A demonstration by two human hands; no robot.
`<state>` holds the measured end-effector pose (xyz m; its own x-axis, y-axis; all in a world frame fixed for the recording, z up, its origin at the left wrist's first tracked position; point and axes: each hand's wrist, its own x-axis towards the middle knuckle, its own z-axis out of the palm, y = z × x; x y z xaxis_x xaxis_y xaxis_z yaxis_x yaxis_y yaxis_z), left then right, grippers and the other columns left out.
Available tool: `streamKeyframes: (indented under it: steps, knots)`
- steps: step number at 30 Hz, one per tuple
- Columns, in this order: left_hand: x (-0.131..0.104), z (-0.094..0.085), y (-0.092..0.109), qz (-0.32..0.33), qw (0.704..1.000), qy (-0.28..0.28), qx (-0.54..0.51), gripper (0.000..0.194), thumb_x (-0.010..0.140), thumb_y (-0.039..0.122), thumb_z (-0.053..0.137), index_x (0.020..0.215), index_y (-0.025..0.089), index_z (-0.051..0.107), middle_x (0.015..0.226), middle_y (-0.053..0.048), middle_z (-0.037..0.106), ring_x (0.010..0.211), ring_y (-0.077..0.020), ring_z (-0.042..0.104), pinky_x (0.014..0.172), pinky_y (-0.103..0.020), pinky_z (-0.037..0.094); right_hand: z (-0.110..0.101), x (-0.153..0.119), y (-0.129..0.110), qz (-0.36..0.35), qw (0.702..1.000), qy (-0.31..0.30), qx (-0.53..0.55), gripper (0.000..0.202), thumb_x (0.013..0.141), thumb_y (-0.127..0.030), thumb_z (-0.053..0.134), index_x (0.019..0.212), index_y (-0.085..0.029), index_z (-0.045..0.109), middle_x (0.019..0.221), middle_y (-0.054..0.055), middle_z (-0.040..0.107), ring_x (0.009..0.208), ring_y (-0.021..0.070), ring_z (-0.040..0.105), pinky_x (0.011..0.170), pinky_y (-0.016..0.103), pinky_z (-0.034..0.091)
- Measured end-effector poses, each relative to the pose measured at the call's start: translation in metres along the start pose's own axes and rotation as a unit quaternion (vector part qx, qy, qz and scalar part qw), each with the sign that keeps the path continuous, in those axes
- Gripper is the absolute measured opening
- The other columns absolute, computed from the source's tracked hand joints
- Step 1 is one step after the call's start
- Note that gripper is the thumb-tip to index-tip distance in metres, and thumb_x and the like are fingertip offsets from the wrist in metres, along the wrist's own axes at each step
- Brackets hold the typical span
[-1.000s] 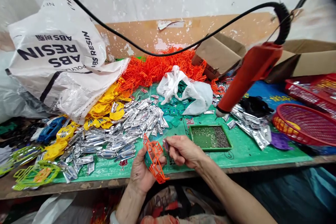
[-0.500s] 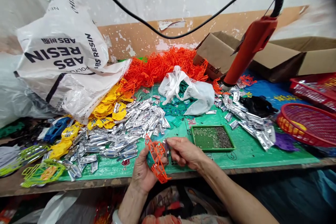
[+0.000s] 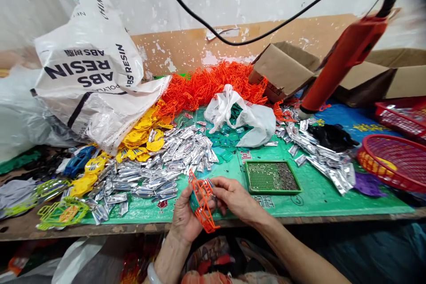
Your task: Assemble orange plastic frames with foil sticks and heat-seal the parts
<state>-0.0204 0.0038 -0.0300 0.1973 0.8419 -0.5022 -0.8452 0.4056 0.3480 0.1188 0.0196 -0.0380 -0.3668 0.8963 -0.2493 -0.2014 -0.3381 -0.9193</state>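
Near the table's front edge, my left hand (image 3: 186, 215) holds an orange lattice frame (image 3: 205, 213) with a teal part against its inner side. The fingers of my right hand (image 3: 233, 197) are pinched on a small silver piece (image 3: 208, 183) at the frame's upper right edge; much of that piece is hidden. Many shiny silver pieces (image 3: 149, 175) lie in a heap beyond my left hand. A green tray (image 3: 273, 191) with small metal parts rests just beyond my right hand.
A red electric screwdriver (image 3: 342, 66) hangs from a black cable at the right. Behind lie orange frames (image 3: 213, 84) and a white plastic bag (image 3: 259, 120). Yellow parts (image 3: 138, 135) and a large resin sack (image 3: 89, 66) are left; a red basket (image 3: 392, 177) is right.
My right hand has brought the silver piece from beside the orange frame onto its edge. The view has shifted slightly, and the hanging screwdriver appears farther right.
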Motion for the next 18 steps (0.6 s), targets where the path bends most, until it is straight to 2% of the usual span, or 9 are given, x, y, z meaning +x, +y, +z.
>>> streamKeyframes:
  steps: [2,5,10,15,18]
  knots:
    - [0.0,0.0,0.0,0.018,1.0,0.004,0.005,0.035,0.049,0.023,0.092,0.07,0.011,0.068,0.062,0.0,0.066,0.048,-0.0093,0.052,0.045,-0.023,0.045,-0.003,-0.003,-0.001,-0.003,0.999,0.03,0.03,0.042,0.068,-0.05,0.075,0.093,-0.017,0.063,0.058,-0.005,0.053,0.042,0.009,0.042,0.039,0.021,0.033]
    - [-0.001,-0.001,0.0,0.062,0.998,0.022,0.021,0.036,0.05,0.023,0.092,0.076,0.013,0.07,0.061,0.002,0.066,0.051,-0.0112,0.058,0.051,-0.024,0.05,-0.007,-0.01,-0.011,-0.013,0.994,0.076,0.074,0.044,0.065,-0.05,0.079,0.087,-0.017,0.061,0.064,-0.003,0.055,0.049,0.0083,0.045,0.046,0.02,0.037]
    - [-0.003,0.002,-0.004,0.131,0.989,0.02,0.066,0.037,0.052,0.022,0.091,0.08,0.014,0.069,0.065,0.001,0.069,0.06,-0.0146,0.065,0.063,-0.026,0.054,-0.005,-0.025,-0.028,0.005,0.988,0.075,0.135,0.045,0.055,-0.049,0.089,0.069,-0.016,0.063,0.063,-0.001,0.057,0.056,0.0099,0.045,0.054,0.022,0.038]
    - [-0.003,0.002,-0.01,0.197,0.974,0.003,0.11,0.047,0.051,0.021,0.091,0.091,0.02,0.067,0.072,0.002,0.071,0.067,-0.016,0.068,0.069,-0.026,0.053,0.007,-0.024,-0.016,-0.017,0.988,0.071,0.137,0.045,0.058,-0.052,0.087,0.072,-0.016,0.066,0.069,0.001,0.062,0.062,0.0119,0.05,0.061,0.023,0.041]
    - [0.0,-0.003,-0.01,0.214,0.967,-0.008,0.138,0.049,0.051,0.019,0.091,0.093,0.019,0.067,0.072,0.002,0.069,0.07,-0.017,0.067,0.07,-0.026,0.052,0.008,-0.021,-0.01,-0.044,0.99,0.082,0.109,0.044,0.063,-0.054,0.084,0.073,-0.016,0.066,0.069,0.002,0.063,0.062,0.0138,0.053,0.06,0.026,0.043]
